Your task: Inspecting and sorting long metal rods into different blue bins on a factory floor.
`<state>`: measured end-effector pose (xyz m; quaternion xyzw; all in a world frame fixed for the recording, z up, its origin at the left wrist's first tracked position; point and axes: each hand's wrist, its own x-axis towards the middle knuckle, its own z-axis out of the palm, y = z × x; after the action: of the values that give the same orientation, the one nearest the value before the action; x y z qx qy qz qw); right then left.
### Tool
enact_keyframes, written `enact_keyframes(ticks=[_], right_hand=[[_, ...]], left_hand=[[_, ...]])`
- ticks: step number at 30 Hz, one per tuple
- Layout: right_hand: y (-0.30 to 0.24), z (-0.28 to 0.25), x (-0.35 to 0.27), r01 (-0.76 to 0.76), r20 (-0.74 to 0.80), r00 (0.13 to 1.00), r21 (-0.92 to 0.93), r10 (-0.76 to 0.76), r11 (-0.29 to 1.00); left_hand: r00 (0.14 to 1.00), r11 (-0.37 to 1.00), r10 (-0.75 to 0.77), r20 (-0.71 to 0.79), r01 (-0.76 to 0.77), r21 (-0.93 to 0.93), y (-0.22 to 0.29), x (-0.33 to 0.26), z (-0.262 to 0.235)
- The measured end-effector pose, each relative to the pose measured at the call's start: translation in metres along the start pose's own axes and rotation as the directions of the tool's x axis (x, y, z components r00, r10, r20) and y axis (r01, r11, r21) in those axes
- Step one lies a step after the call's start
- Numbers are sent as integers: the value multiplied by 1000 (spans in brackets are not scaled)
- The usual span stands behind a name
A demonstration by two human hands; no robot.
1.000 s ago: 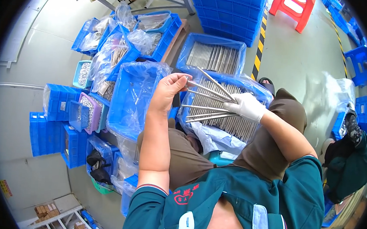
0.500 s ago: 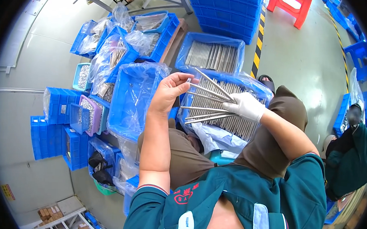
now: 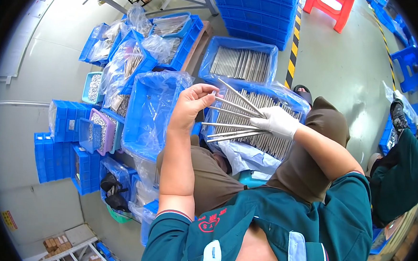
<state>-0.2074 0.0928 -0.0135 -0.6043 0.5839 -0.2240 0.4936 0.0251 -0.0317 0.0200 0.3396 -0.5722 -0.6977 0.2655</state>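
Steel rods [image 3: 233, 120] fan out from the gloved right hand [image 3: 279, 121], which grips their right ends; their long axes run leftward to the bare left hand [image 3: 191, 105], whose fingers pinch one rod's tip, above the lined blue bin [image 3: 287, 99] of rods.

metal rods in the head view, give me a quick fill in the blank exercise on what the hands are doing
1. The right hand wears a ____ glove.
2. It holds a fan of metal rods over a ____ crate full of rods.
3. The left hand is ____, pinching one rod's tip.

Missing words: white; blue; bare
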Motion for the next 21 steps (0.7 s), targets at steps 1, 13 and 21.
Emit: enact_keyframes(ticks=[1, 13, 21], right_hand=[[0, -1, 0, -14, 32, 999, 78, 11, 997], [-2, 8, -2, 36, 123, 992, -97, -24, 995], [-4, 5, -5, 48, 129, 991, -83, -37, 995]], left_hand=[[1000, 1000, -4, -6, 4, 4, 1, -1, -3], [995, 997, 80, -61, -79, 15, 4, 2, -3], [999, 999, 1, 36, 1, -46, -3, 1, -10]])
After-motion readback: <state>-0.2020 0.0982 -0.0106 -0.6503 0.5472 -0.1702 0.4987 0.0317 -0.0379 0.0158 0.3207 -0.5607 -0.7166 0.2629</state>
